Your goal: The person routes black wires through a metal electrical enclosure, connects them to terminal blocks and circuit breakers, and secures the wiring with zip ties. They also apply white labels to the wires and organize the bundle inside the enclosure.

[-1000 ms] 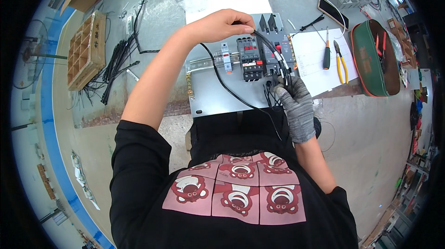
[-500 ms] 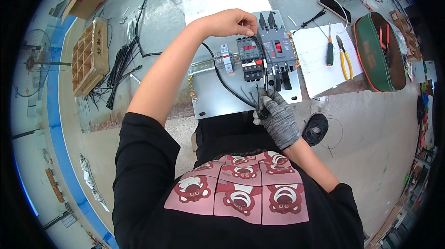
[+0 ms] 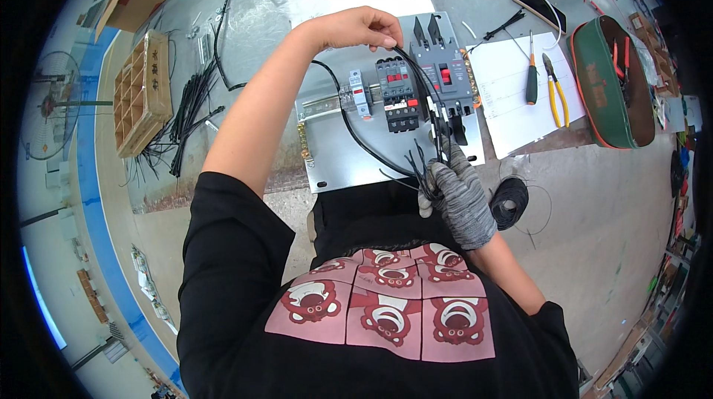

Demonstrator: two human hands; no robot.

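Note:
My bare left hand pinches the upper end of several black wires above a metal mounting plate. The wires run down over the plate to my right hand, which wears a grey knitted glove. Its fingers are closed round the wire bundle at the plate's near edge, and loose thin ends stick out beside the thumb. On the plate sit a contactor with red parts, a larger circuit breaker and a small light-coloured breaker on a rail. One black cable loops from the left into the bundle.
Right of the plate, a screwdriver and yellow-handled pliers lie on paper beside a green tool bag. Black cable ties and a wooden compartment box are at left. A black wire coil is at lower right.
My right hand has moved right and slightly down with the bundle. My left hand has shifted a little up and left. The wires between them now slant across the contactor and breaker.

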